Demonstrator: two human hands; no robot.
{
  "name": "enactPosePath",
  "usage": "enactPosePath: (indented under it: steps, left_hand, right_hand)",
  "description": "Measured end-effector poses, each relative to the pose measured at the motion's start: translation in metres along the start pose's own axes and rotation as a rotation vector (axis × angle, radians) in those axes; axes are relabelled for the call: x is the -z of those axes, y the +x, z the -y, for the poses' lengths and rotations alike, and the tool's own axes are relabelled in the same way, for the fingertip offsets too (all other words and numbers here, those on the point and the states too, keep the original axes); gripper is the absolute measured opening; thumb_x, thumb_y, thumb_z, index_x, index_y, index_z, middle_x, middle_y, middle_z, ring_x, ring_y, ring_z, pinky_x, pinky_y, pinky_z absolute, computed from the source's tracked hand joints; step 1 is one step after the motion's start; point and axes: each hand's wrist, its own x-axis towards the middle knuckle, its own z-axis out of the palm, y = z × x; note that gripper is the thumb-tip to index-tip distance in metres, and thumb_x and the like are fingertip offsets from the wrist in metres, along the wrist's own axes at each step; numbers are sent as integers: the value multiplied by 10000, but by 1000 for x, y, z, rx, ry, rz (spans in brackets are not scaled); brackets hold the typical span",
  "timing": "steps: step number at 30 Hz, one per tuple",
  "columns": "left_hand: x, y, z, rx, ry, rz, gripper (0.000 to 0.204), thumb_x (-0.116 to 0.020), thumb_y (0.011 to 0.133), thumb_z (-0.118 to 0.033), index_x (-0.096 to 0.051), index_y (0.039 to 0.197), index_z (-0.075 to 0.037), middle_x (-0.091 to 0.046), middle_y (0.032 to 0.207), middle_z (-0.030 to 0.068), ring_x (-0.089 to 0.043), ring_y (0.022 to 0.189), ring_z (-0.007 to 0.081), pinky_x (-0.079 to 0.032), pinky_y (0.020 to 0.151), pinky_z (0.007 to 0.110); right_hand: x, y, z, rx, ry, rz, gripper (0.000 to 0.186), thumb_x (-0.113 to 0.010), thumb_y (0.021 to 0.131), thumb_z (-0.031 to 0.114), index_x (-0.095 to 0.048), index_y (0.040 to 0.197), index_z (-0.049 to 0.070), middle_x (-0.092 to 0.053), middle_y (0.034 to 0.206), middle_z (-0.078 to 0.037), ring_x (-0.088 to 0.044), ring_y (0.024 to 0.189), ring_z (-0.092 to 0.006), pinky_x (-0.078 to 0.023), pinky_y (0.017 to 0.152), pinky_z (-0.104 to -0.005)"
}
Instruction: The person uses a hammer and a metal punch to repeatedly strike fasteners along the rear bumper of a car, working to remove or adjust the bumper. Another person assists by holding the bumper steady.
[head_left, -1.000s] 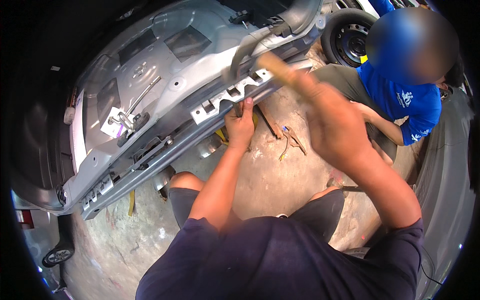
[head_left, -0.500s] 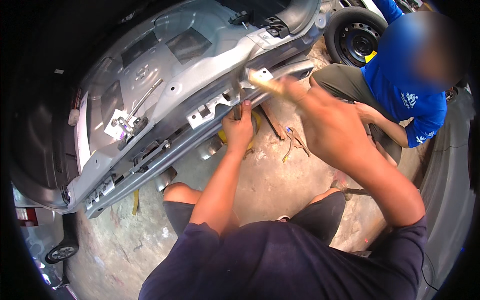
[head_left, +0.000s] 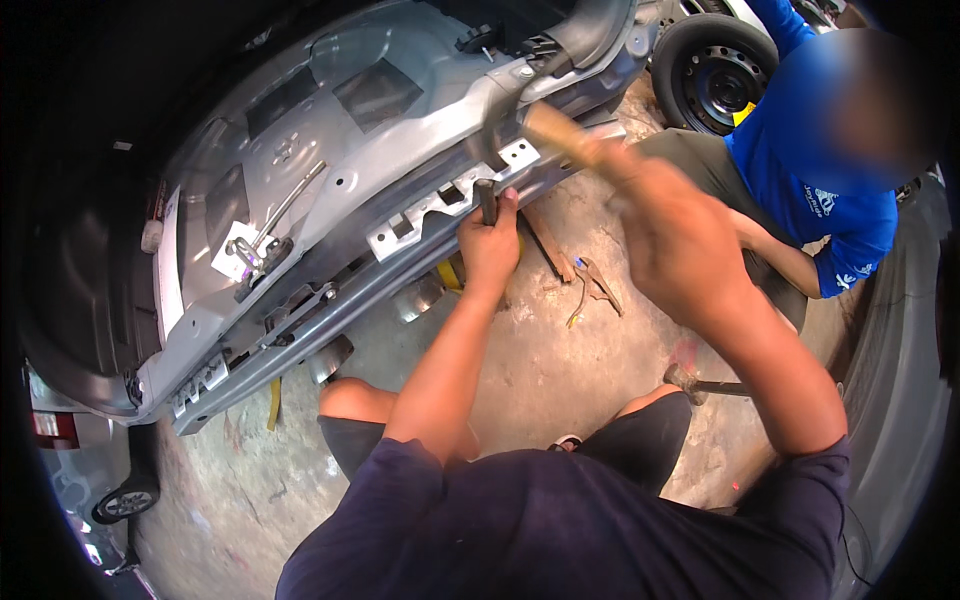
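Observation:
My left hand (head_left: pixel 488 240) grips a short dark steel punch (head_left: pixel 487 200), held upright against a silver bracket (head_left: pixel 392 236) with square notches along the car body's rear crossmember (head_left: pixel 352 285). My right hand (head_left: pixel 685 245) is closed on a hammer (head_left: pixel 550 128), raised right of the punch; its wooden handle and dark head are blurred by motion. A metal tool with a long shank (head_left: pixel 297 188) lies on the silver body panel (head_left: pixel 360 150) at the upper left.
A co-worker in blue (head_left: pixel 820 215) sits close at the right, beside a wheel (head_left: pixel 710 85). Pliers (head_left: pixel 592 285), a wooden piece (head_left: pixel 550 245) and another long-handled hammer (head_left: pixel 720 386) lie on the concrete floor (head_left: pixel 545 370). A dark car panel (head_left: pixel 890 330) borders the right.
The hammer in my right hand swung down and left toward the punch, then rose back up and right. My left hand has shifted slightly right with the punch.

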Motion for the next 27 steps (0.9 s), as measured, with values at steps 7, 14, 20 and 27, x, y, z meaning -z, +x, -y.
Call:
enactPosePath:
  steps: [7,14,20,27]
  left_hand:
    - [-7,7,-8,-87,-79,60,438,-730,1032,-362,-660,744,-39,-526,678,-63,-458,682,80,-392,633,311]
    - [-8,-1,0,-135,-4,28,447,-723,1022,-400,-756,901,29,-665,665,102,-574,676,151,-496,684,369]
    - [-12,10,8,-205,1,20,464,-717,1026,-391,-724,834,32,-589,628,74,-550,652,142,-484,659,371]
    - [-21,9,10,-223,-44,24,405,-719,1024,-356,-758,950,40,-758,836,153,-681,812,173,-529,788,347]
  right_hand:
    - [5,1,-2,-16,123,-141,592,-607,935,-54,-552,1509,82,-718,1165,-202,-737,1023,-330,-591,888,-419]
    - [1,7,-16,65,224,-203,585,-629,953,-21,-543,1518,102,-720,1155,-208,-744,1014,-366,-590,879,-451]
    - [15,15,-13,-108,-96,239,565,-640,929,-28,-590,1478,95,-722,1143,-218,-727,989,-414,-579,888,-480]
    - [4,-4,-8,-179,-22,239,537,-599,923,-64,-587,1452,34,-725,1210,-223,-734,1126,-355,-579,955,-426]
